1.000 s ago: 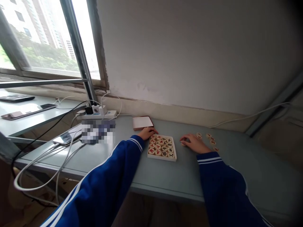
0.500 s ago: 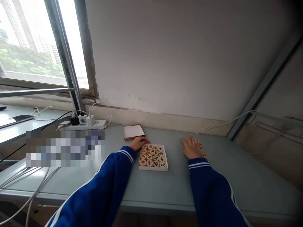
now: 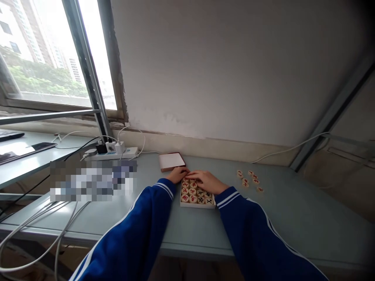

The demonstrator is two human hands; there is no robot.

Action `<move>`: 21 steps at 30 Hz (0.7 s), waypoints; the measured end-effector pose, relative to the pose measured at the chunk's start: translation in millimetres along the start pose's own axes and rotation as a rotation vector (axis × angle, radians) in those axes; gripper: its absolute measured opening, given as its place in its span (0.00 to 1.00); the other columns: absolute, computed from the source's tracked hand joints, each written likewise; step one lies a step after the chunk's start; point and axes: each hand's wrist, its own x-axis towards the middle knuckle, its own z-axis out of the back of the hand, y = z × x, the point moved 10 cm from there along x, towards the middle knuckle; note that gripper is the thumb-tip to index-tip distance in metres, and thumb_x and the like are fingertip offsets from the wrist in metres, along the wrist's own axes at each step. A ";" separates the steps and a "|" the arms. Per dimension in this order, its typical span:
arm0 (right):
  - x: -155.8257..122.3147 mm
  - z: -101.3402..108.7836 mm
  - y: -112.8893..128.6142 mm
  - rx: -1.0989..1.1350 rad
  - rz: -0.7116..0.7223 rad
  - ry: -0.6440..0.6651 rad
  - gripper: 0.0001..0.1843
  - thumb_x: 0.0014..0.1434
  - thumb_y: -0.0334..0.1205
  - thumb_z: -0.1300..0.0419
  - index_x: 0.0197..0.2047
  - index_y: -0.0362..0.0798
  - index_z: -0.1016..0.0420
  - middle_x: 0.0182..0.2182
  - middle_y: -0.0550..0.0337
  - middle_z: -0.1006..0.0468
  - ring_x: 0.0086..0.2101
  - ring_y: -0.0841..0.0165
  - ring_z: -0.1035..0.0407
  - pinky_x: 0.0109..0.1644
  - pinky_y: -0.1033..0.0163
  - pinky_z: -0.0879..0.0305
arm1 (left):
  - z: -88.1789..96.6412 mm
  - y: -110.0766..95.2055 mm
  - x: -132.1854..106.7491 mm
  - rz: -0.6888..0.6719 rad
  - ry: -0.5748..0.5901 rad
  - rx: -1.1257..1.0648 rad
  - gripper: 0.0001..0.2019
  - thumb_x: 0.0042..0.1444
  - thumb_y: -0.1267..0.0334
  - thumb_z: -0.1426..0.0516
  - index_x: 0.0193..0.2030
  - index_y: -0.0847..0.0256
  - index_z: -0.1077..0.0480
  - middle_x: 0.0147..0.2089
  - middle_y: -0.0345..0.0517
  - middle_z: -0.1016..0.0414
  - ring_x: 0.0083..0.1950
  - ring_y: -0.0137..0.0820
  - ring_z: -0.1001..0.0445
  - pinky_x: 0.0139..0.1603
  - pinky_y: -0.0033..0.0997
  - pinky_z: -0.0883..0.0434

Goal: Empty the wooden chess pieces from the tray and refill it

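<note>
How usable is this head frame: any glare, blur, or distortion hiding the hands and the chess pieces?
Head view: window blown out; corners vignetted, edges bowed. A pixelated patch masks part of the table. Right hand and left hand over the tray are evenly lit; piece characters too small to read.

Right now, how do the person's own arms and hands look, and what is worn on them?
Both arms are covered by long, loose, bright blue sleeves. Each sleeve has two thin white stripes around the cuff and a white line running along its length. The left hand and the right hand are bare: no gloves, and no ring or watch shows.
</note>
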 end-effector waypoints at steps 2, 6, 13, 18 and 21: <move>1.1 2.2 0.3 0.021 0.007 -0.052 0.23 0.53 0.29 0.51 0.51 0.57 0.34 0.50 0.63 0.32 0.47 0.68 0.38 0.52 0.60 0.43 | 0.3 0.1 0.1 -0.003 -0.002 -0.008 0.16 0.51 0.68 0.54 0.38 0.67 0.28 0.38 0.48 0.25 0.41 0.33 0.30 0.44 0.28 0.35; -6.1 12.1 -5.0 0.015 -0.020 -0.151 0.14 0.55 0.36 0.48 0.44 0.53 0.29 0.44 0.61 0.28 0.44 0.67 0.35 0.49 0.60 0.42 | -0.7 -1.6 0.5 -0.020 0.020 -0.030 0.16 0.51 0.66 0.54 0.39 0.66 0.28 0.41 0.47 0.26 0.43 0.33 0.30 0.46 0.28 0.35; -20.9 38.7 -47.8 0.183 -0.195 -0.335 0.16 0.56 0.44 0.48 0.46 0.49 0.34 0.40 0.59 0.28 0.38 0.71 0.34 0.44 0.64 0.39 | -2.0 -3.2 0.4 0.010 0.049 -0.050 0.18 0.50 0.63 0.54 0.40 0.68 0.28 0.39 0.49 0.26 0.41 0.34 0.30 0.44 0.28 0.34; -62.4 53.3 -109.8 -0.208 -0.488 -0.346 0.13 0.56 0.41 0.51 0.44 0.51 0.32 0.40 0.57 0.28 0.41 0.65 0.36 0.51 0.53 0.48 | -3.3 -2.2 -0.2 0.044 0.063 -0.072 0.18 0.51 0.61 0.54 0.40 0.68 0.28 0.37 0.49 0.26 0.39 0.34 0.30 0.42 0.29 0.34; -88.6 55.2 -132.0 -0.408 -0.559 -0.286 0.11 0.56 0.39 0.51 0.38 0.51 0.28 0.40 0.58 0.27 0.42 0.63 0.38 0.54 0.48 0.56 | -4.1 -1.2 -0.1 0.046 0.063 -0.068 0.19 0.51 0.61 0.54 0.40 0.68 0.28 0.37 0.48 0.26 0.38 0.33 0.30 0.42 0.29 0.34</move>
